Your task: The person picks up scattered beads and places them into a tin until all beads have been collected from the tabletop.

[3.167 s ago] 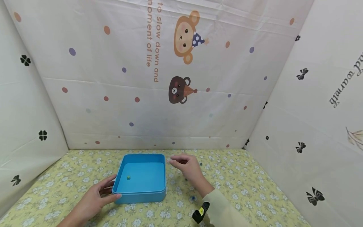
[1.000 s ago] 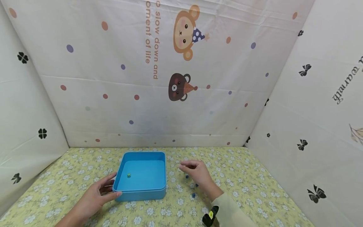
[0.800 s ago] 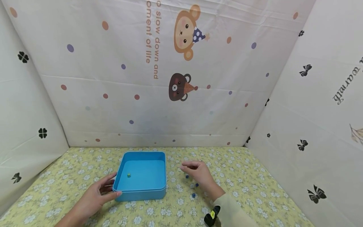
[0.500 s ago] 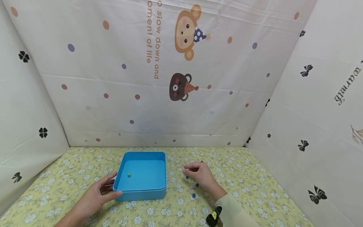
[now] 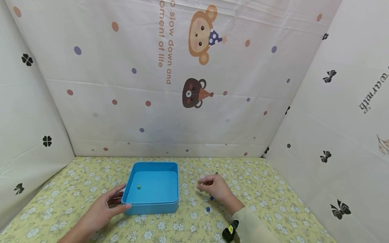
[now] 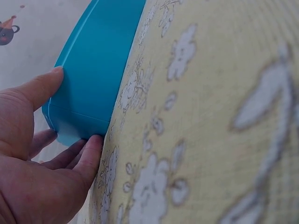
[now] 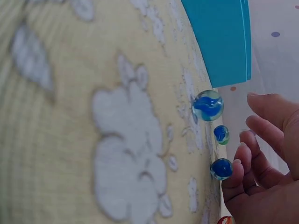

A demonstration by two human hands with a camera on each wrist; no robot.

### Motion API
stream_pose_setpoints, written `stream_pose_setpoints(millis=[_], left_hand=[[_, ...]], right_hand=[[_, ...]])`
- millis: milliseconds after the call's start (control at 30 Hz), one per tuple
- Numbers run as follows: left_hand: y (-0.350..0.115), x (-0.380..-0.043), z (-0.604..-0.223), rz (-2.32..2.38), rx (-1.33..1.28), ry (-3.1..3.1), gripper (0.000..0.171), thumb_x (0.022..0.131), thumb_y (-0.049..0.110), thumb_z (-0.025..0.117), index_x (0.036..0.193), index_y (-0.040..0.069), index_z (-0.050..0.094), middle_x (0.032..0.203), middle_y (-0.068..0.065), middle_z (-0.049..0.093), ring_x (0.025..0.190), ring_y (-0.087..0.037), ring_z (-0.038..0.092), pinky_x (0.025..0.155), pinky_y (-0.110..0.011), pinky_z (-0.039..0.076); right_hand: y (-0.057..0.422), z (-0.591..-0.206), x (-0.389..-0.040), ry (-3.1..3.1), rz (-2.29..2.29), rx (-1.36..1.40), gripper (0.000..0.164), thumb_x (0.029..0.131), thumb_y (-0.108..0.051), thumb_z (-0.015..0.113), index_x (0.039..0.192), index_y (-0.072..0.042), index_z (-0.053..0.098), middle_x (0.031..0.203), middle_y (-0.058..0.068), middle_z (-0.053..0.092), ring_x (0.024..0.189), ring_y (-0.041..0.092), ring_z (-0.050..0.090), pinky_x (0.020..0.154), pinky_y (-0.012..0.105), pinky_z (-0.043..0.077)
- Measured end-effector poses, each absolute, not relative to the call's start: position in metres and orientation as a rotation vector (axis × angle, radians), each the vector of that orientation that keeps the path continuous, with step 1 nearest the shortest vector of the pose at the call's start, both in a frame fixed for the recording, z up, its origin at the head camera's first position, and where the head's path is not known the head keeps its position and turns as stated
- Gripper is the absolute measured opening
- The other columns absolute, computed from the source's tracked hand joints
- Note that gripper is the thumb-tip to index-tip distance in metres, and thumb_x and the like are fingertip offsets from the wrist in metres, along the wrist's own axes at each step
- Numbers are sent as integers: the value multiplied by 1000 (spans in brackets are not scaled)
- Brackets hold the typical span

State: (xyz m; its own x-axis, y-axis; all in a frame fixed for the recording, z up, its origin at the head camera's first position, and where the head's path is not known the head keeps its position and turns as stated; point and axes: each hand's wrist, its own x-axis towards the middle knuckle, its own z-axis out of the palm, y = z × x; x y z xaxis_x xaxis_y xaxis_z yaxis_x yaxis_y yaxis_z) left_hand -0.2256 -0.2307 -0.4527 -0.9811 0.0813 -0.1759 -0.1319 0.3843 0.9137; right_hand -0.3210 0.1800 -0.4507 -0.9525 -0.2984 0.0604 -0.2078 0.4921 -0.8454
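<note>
Presently the left hand (image 5: 104, 209) grips the near left corner of the square blue box (image 5: 152, 209), thumb against the front wall and fingers against the left side. Inside the box, toward the left of its floor, sits one greenish marble (image 5: 138, 187). To the right of the box and apart from it, the right hand (image 5: 217, 189) is low over the floral tablecloth (image 5: 100, 172), released, fingers loosely bent and thumb apart from the forefinger. Near its fingers lie three blue-swirled glass marbles (image 7: 208, 106), and an orange-red marble (image 7: 226, 220) shows partly at the right wrist view's lower edge
</note>
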Motion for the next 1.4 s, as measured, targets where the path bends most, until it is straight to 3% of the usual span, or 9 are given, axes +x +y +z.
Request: stream_pose_setpoints(millis=[600, 1033, 1400], left_hand=[[-229, -222, -454, 1650, -29, 2447, 92, 93, 35, 77, 164, 12, 23, 155, -33, 38, 132, -45, 54, 102, -41, 64], [-229, -224, -453, 1639, -35, 2463, 92, 92, 33, 78, 163, 9, 24, 154, -34, 41, 129, -44, 57, 98, -39, 65], [-231, -225, -453, 1646, -25, 2456, 92, 93, 33, 78, 163, 8, 25, 153, -35, 41, 129, -44, 57, 95, -38, 66]], right_hand=[[183, -450, -320, 2678, -1367, -450, 23, 91, -21, 81, 110, -7, 80, 101, 4, 72, 80, 14, 63, 62, 26, 60], [181, -449, -321, 2714, -1297, -491, 20, 90, -18, 81, 106, -6, 81, 83, 1, 70, 70, 15, 60, 54, 25, 53], [180, -446, -319, 2735, -1254, -472, 19, 86, -12, 84, 103, -4, 80, 83, 2, 70, 71, 14, 60, 56, 25, 56]])
